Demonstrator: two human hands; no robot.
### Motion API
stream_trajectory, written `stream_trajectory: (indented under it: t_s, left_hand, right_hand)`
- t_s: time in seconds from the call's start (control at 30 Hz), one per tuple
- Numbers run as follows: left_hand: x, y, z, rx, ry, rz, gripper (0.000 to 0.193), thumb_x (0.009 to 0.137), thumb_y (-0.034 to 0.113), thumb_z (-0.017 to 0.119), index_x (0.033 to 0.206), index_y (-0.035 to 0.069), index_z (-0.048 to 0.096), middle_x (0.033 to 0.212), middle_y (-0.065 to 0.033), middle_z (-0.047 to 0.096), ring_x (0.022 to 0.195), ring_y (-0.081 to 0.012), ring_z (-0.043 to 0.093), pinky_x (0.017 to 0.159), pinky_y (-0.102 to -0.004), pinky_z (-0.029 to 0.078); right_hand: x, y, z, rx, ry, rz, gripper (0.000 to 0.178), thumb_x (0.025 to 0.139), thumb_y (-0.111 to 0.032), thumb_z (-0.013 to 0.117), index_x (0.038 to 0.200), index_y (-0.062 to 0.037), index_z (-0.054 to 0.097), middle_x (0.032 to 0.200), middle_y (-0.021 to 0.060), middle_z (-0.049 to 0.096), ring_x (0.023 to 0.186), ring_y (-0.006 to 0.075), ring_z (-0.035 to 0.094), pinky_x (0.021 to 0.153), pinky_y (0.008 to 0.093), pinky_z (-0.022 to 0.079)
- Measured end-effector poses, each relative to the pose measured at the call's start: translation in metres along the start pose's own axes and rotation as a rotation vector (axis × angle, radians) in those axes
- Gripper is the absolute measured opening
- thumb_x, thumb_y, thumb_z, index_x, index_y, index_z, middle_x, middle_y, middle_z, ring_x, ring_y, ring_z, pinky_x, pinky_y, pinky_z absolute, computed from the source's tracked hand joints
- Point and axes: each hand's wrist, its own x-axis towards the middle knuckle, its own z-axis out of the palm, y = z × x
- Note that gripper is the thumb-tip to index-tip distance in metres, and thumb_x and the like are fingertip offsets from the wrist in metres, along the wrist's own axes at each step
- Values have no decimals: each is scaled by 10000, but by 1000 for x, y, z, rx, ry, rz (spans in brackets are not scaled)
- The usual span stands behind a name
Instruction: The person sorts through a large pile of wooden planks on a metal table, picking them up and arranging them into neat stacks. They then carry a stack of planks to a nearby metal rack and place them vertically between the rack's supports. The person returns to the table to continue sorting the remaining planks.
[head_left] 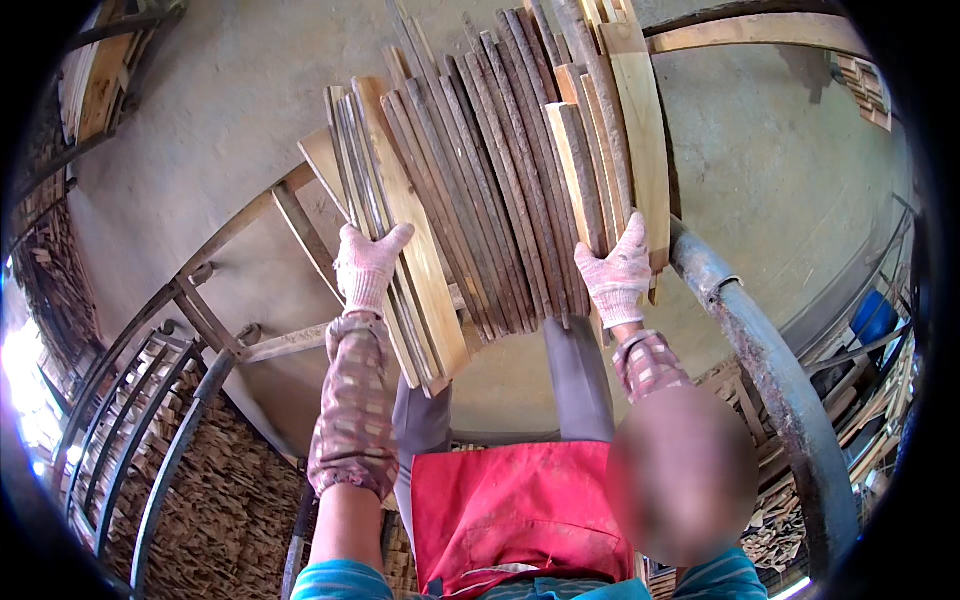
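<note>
Knit-gloved left hand and right hand grip opposite sides of long wooden strips — rough dark ones between smoother pale ones.

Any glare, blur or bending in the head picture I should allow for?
Head view: white glare at the left rim; a round blur covers part of the right arm; the grey pipe looks bowed, likely lens distortion; left hand, right hand and wooden strips look fairly sharp.
</note>
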Motion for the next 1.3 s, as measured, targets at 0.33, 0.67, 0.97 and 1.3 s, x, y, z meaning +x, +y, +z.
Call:
stream_trajectory:
  t_s: [0.33,0.67,0.97,1.3]
  left_hand:
    - [-14,6,66,59,176,98,884,762,611,790,1336,4,501,1230,-250,623,1165,-420,626,972,-510,504]
    - [80,-62,78,-751,-541,147,635,931,489,696,1437,153,510,1027,3,651,822,-118,608,688,-315,526]
    - [74,-56,94,-862,-296,-12,885,890,533,744,1505,-13,416,1417,-136,562,1294,-254,509,1094,-374,394]
    - [23,-19,26,-744,-31,95,409,938,297,689,1191,-17,628,976,-68,670,840,-164,621,719,-313,512]
  right_hand:
    - [-1,0,1,-16,19,-17,943,701,-309,840,1446,9,357,1304,279,557,1171,462,575,1013,515,488]
    - [-1,4,5,-15,86,-103,978,693,-318,854,1453,11,335,1277,284,560,1121,474,589,972,536,499]
    - [1,4,6,-67,105,-124,970,722,-373,845,1448,24,341,1236,273,576,1083,458,605,942,532,508]
    - [-13,-10,-35,134,16,1,899,708,-355,828,1414,40,437,1234,274,601,1161,437,591,1005,486,497]
